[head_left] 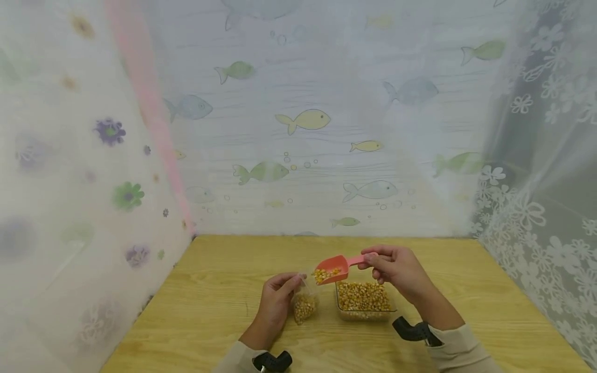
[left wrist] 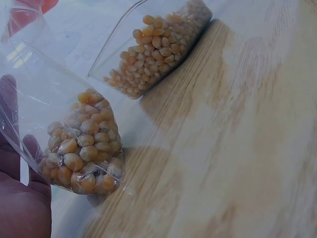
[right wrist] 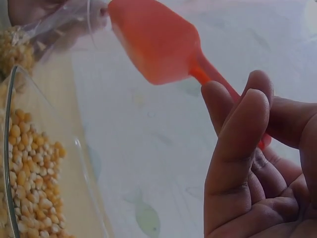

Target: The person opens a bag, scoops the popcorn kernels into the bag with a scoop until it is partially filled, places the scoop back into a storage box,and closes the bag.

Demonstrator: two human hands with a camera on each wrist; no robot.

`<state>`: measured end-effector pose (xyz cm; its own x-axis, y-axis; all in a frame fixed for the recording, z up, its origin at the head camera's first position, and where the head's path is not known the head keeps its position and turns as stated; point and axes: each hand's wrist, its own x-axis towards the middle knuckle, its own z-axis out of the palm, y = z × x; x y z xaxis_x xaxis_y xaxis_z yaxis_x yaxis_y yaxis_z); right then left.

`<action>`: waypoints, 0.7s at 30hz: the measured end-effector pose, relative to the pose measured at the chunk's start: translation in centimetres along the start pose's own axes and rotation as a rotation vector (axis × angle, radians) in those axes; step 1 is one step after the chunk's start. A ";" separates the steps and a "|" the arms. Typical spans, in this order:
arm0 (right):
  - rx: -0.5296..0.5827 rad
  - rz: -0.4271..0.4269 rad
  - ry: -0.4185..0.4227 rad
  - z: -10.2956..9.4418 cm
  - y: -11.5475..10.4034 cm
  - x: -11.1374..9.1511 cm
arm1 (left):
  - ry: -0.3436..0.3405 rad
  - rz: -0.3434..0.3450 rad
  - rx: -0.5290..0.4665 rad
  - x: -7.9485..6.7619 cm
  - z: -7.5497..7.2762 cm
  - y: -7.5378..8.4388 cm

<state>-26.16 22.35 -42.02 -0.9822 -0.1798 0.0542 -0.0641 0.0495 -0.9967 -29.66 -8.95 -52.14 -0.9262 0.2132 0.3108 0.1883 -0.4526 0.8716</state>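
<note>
My left hand [head_left: 275, 301] pinches the top of a clear plastic bag [left wrist: 81, 144], whose lower part bulges with corn kernels [head_left: 305, 306]. In my right hand [head_left: 398, 272] is the handle of a red scoop [head_left: 337, 269], gripped between thumb and fingers. Yellow kernels lie in the scoop, and its front lip points left, close to the bag's mouth. Below the scoop and right of the bag stands a clear rectangular container [head_left: 366, 315] holding many more kernels [right wrist: 34, 183]. The right wrist view shows the scoop's underside.
A light wooden table [head_left: 224, 259] carries everything. Behind it hangs a translucent curtain [head_left: 308, 171] printed with fish. Flower-printed sheets [head_left: 70, 171] close off the left and right sides. Each wrist wears a black camera mount [head_left: 415, 330].
</note>
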 end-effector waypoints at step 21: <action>-0.192 -0.101 0.065 3.0 -2.4 -1.9 | -0.031 0.032 -0.008 0.1 -0.2 -0.2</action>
<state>-23.63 19.59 -39.93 -0.9780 -0.1297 0.1635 -0.1892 0.2212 -0.9567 -29.84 -8.97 -52.36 -0.9092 0.2255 0.3501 0.2148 -0.4664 0.8581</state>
